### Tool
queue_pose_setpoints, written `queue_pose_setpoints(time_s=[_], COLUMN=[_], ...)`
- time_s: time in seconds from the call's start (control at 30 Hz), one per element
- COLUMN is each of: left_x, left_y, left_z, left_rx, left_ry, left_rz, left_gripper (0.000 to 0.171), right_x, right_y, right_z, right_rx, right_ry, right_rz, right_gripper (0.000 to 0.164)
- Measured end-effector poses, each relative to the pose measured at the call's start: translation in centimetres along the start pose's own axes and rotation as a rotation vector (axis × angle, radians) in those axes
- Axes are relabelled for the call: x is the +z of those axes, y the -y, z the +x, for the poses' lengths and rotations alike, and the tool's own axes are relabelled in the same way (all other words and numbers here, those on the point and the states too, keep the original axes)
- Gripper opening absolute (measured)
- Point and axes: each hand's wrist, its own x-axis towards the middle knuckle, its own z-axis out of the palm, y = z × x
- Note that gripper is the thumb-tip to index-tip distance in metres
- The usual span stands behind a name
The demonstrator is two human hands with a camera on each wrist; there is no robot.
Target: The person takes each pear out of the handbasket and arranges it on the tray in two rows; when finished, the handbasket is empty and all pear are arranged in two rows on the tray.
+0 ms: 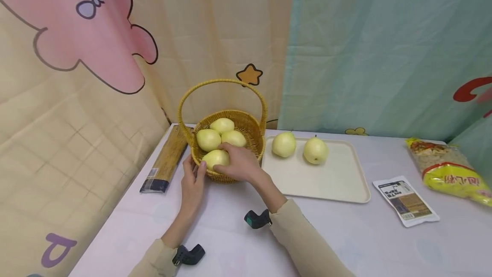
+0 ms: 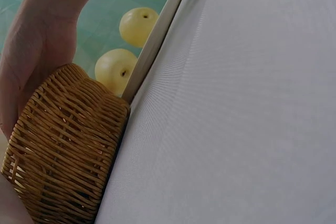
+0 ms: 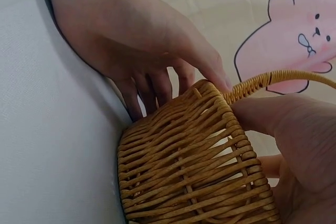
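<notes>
A woven basket (image 1: pixel 251 131) with a tall arched handle stands near the table's back left, with several pale yellow pears inside. My right hand (image 1: pixel 243 163) reaches over the front rim, thumb and fingers around the nearest pear (image 1: pixel 215 159). In the right wrist view that hand (image 3: pixel 310 140) is partly cut off at the edge, and the basket wall hides the pear. My left hand (image 1: pixel 193 187) holds the basket's left side. Its thumb lies at the rim and its fingers are against the outer weave, as the right wrist view of this hand (image 3: pixel 126 30) shows.
Right of the basket lies a cream tray (image 1: pixel 326 183) bearing two pears (image 1: pixel 284 144). A pack of dry noodles (image 1: pixel 165 161) lies left of the basket. Farther right are a white pouch (image 1: pixel 406 201) and a yellow bag (image 1: pixel 449 170). Curtains (image 1: pixel 365 54) hang behind the table.
</notes>
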Motion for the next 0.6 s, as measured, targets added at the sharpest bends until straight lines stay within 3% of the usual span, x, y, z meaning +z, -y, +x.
queue_pose_setpoints(time_s=[0.33, 0.6], left_x=[0.03, 0.03], left_y=[-0.01, -0.13], left_z=[0.20, 0.24], left_rx=[0.000, -0.011], left_ry=[-0.008, 0.004], left_rz=[-0.008, -0.008], left_gripper=[0.059, 0.059], right_x=[-0.17, 0.17], right_y=[0.27, 0.33], right_z=[0.83, 0.76], right_rx=[0.046, 0.097], right_ry=[0.060, -0.036], right_rz=[-0.050, 0.017], right_gripper=[0.066, 0.056])
